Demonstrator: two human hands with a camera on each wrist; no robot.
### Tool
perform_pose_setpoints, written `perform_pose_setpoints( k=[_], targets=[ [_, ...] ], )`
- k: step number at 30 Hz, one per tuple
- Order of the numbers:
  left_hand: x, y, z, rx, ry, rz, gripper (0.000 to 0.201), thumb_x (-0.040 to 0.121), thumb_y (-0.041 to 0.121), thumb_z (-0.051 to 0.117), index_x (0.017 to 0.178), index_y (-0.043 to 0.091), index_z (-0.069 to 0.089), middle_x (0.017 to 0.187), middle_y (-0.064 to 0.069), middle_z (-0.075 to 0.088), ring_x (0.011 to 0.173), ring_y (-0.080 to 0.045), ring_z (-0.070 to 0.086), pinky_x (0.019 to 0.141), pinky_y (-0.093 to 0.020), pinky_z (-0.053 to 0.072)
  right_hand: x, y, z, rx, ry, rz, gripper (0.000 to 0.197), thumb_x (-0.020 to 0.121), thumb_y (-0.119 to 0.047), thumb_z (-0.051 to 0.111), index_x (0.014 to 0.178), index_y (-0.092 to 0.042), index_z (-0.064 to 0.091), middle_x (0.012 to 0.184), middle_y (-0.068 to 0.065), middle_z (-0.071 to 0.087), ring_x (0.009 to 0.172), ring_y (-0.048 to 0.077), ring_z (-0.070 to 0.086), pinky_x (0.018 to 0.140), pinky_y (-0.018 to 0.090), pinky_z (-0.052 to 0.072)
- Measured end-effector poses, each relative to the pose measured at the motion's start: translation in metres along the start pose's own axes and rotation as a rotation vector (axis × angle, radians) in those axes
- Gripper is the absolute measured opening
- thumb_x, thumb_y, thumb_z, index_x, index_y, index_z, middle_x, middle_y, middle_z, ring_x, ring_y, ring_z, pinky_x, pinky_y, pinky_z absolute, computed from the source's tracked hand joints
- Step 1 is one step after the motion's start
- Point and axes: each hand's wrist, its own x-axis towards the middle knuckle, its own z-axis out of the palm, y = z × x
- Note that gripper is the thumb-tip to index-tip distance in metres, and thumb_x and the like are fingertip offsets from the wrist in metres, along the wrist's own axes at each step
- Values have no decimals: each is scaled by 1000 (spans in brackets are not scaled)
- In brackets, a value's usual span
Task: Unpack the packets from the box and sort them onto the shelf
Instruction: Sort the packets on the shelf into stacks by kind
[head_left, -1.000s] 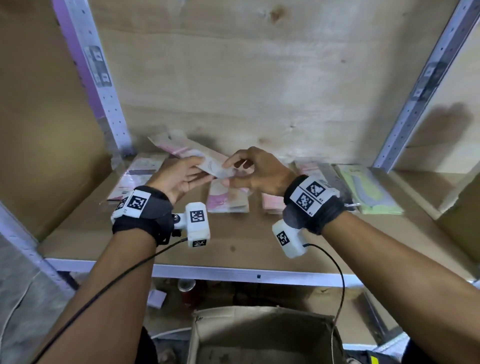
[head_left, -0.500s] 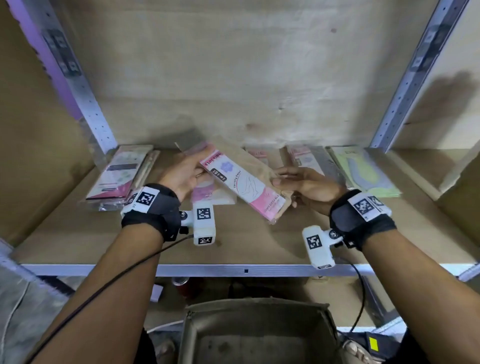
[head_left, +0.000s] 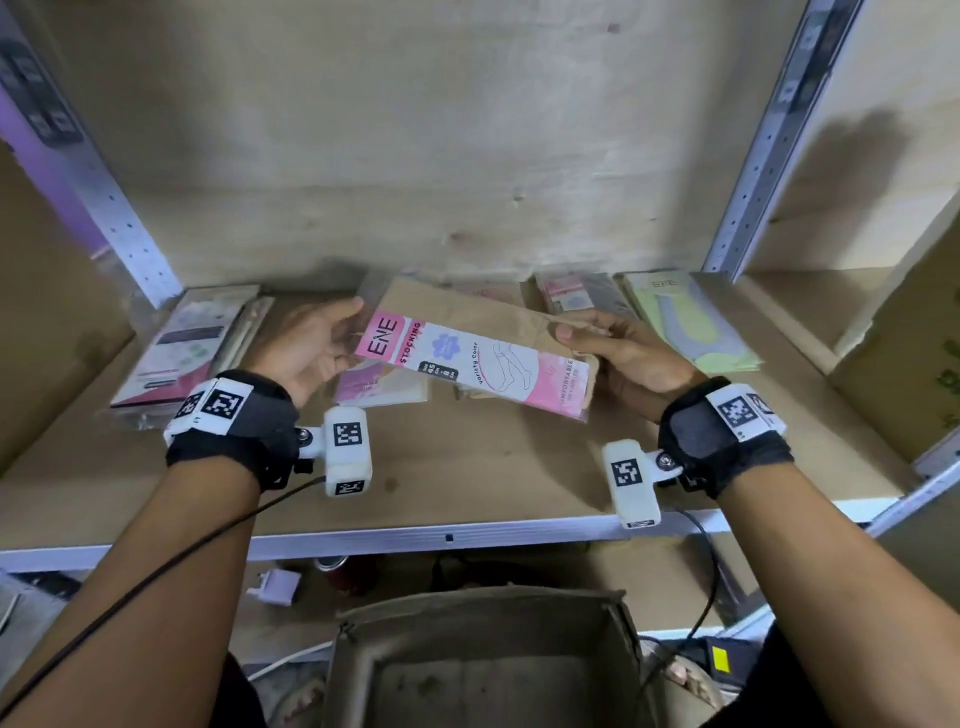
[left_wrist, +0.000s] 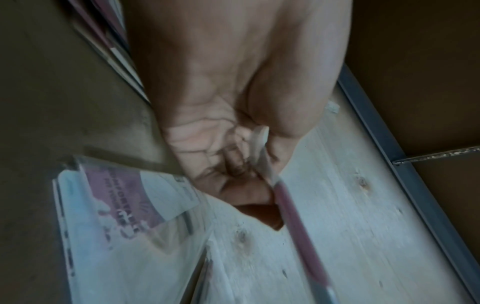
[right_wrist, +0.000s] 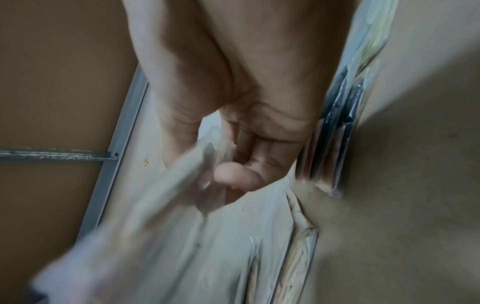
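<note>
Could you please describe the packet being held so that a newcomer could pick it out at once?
On the wooden shelf, between the left hand and right hand, a long pink-and-white packet is held above the stacks. Unlike its flat neighbours, it is lifted, slanted, and reads ENE STOCKING.

packets (head_left: 179, 347) on shelf (head_left: 467, 467), box (head_left: 483, 660) below

Below the front rail, at about six o'clock, a white plug adapter (head_left: 275, 586) lies on the floor, with a dark red can (head_left: 340, 571) just beside it toward three o'clock. At five o'clock sits a dark object bearing a yellow label (head_left: 720, 661). A white cable (head_left: 288, 660) runs along the floor at seven o'clock.
</note>
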Motion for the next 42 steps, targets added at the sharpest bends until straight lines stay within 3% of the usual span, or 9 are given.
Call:
perform_pose_setpoints(
  k=[5, 8, 11, 14, 17, 20, 30, 36, 42],
  targets=[
    [3, -8, 6, 112, 53, -58, 22, 101, 25, 45, 105, 14, 63, 87, -4, 72, 67, -12, 70, 57, -28, 57, -2, -2, -1, 17, 57, -19, 45, 85, -10, 71, 123, 8, 57, 123, 32, 60, 100, 35, 59, 88, 47, 44],
    [4, -14, 17, 209, 149, -47, 28, 99, 31, 39, 88, 19, 61, 64, 4, 73, 54, -9, 69, 48, -21, 53, -5, -3, 2, 32, 72, -22, 54, 82, -12, 74, 122, 17, 50, 127, 32, 59, 103, 36, 60, 93, 51, 44],
    [4, -18, 26, 258, 251, -20, 39, 98, 47, 42, 86, 19, 65, 62, 2, 73, 63, -16, 72, 71, -33, 58, -8, -3, 6, 59, 90, -25, 62, 77, -15, 77, 122, 18, 49, 128, 35, 57, 101, 37, 58, 89, 50, 43],
    [4, -17, 30, 188, 296, -16, 56, 93, 63, 48, 118, 16, 63, 72, -3, 76, 73, -20, 73, 85, -40, 56, -6, 0, 4, 99, 98, 8, 53, 81, -16, 76, 121, 11, 56, 125, 34, 59, 101, 37, 58, 92, 52, 46],
    [3, -14, 33, 60, 338, -32, 53, 96, 58, 48, 117, 10, 59, 58, 1, 70, 48, -13, 66, 52, -22, 52, -4, 1, 2, 126, 35, 43, 23, 85, -17, 74, 102, -4, 64, 107, 20, 66, 98, 33, 57, 82, 42, 52],
    [-3, -11, 37, -81, 371, -56, 37, 99, 50, 48, 95, 15, 59, 46, 6, 59, 33, -8, 55, 33, -9, 34, -2, 2, -2, 169, -5, 74, 30, 85, -15, 72, 112, -4, 66, 108, 15, 64, 100, 32, 47, 88, 42, 49],
    [-4, -14, 39, -184, 257, -43, 44, 100, 28, 48, 66, 25, 75, 55, 3, 58, 39, -10, 40, 33, -24, 23, 4, 10, -5, 155, 92, 101, 13, 87, -10, 70, 99, -6, 68, 92, 13, 72, 81, 24, 65, 88, 38, 52],
    [-8, -15, 39, -107, 258, -59, 34, 102, 23, 42, 86, 22, 72, 58, 0, 54, 37, -10, 34, 27, -17, 16, 5, 13, -6, 80, 75, 74, 16, 87, -15, 71, 99, -5, 70, 92, 12, 73, 83, 27, 63, 96, 47, 46],
    [-9, -13, 33, 154, 229, 14, 20, 98, 10, 51, 88, 18, 67, 68, 0, 54, 46, -2, 49, 44, -14, 39, 6, 17, -11, 64, 20, 87, 19, 85, -13, 70, 101, -3, 71, 98, 15, 74, 84, 26, 70, 88, 41, 55]
  ],
)
